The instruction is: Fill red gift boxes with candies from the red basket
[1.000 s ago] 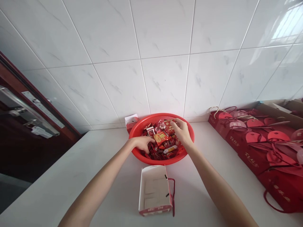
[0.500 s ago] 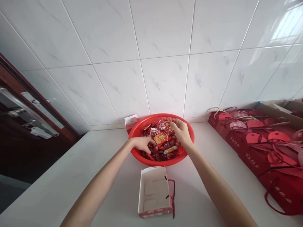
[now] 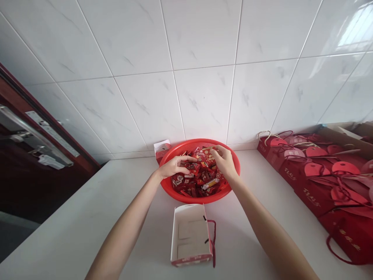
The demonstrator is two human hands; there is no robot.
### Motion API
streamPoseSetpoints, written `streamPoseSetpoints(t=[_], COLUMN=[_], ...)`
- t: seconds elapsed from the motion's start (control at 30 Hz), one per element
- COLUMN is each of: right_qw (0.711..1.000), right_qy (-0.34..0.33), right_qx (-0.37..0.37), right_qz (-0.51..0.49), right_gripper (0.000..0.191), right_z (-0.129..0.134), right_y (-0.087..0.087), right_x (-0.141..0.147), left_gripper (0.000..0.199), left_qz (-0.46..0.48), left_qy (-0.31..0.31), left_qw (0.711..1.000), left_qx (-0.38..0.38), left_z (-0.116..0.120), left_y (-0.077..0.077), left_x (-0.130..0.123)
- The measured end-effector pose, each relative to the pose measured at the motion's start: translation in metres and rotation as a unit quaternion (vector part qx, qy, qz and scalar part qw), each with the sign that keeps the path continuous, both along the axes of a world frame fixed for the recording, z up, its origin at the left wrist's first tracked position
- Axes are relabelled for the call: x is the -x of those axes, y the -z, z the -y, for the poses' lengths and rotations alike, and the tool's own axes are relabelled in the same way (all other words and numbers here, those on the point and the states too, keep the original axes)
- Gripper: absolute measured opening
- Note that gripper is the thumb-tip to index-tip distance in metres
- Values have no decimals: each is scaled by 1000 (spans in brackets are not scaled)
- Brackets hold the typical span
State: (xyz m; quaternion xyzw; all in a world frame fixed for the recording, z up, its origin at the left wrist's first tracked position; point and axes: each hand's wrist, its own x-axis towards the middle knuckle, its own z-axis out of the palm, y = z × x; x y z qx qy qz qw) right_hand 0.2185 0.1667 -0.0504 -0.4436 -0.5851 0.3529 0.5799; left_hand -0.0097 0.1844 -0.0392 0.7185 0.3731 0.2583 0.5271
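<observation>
A red plastic basket (image 3: 201,200) holds a pile of small wrapped snacks (image 3: 204,175), mostly red, one with a pale yellow wrapper (image 3: 210,184). Over the left part of the pile is my left hand (image 3: 172,167), its thumb and fingers spread apart with nothing clearly gripped. My right hand (image 3: 225,160), at the basket's right rear, pinches the edge of a red packet with gold print (image 3: 209,154). Nearer to me, an open carton box (image 3: 192,235) with a pale inside and a dark red cord handle (image 3: 215,241) lies on the white countertop.
Several red gift boxes (image 3: 305,194) with cord handles line the right side, beside a brown cardboard carton (image 3: 346,138). Behind the basket stands a small red-and-white box (image 3: 161,149) against the tiled wall (image 3: 201,105). At left is a dark red door (image 3: 29,155) with keys.
My left hand has lifted and moved back from the front left of the pile, its fingers spreading. An orange-red packet no longer shows on top. My right hand keeps its pinch.
</observation>
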Motion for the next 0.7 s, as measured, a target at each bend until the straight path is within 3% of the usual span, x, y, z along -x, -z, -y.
streamPoseSetpoints(t=[0.23, 0.33, 0.7], right_qw=[1000, 1000, 1000], right_qy=[1, -1, -12], right_qx=[1, 2, 23], right_qz=[-5, -8, -10], right_gripper=[21, 22, 24], right_z=[0, 2, 6], right_y=[0, -2, -6], right_x=[0, 1, 1], left_gripper=[83, 87, 29], left_qz=[40, 85, 8], left_qy=[6, -5, -73], left_qw=[999, 996, 994], left_qx=[-17, -14, -79], left_z=[-1, -1, 0], left_y=[5, 7, 2], left_x=[5, 8, 2])
